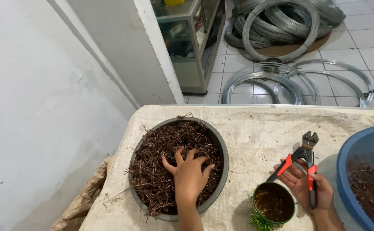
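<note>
green tin (pixel 274 203): sits right at the table's (pixel 246 128) near edge, between both arms, easy to knock off
left hand (pixel 189 173): fingers spread, digging into the rusty wire scraps (pixel 161 171) in the grey basin (pixel 221 145), sharp ends could prick the palm
right hand (pixel 308 186): palm up, loosely around the red-handled bolt cutter (pixel 305 164), jaws closed, could slip out
blue tub (pixel 358 158): more scraps, far right

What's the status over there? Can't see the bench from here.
Left hand buried in the brown wire scraps in the round grey bowl. Right hand gripping red-handled cutters, jaws shut. Small green tin between hands.
</note>
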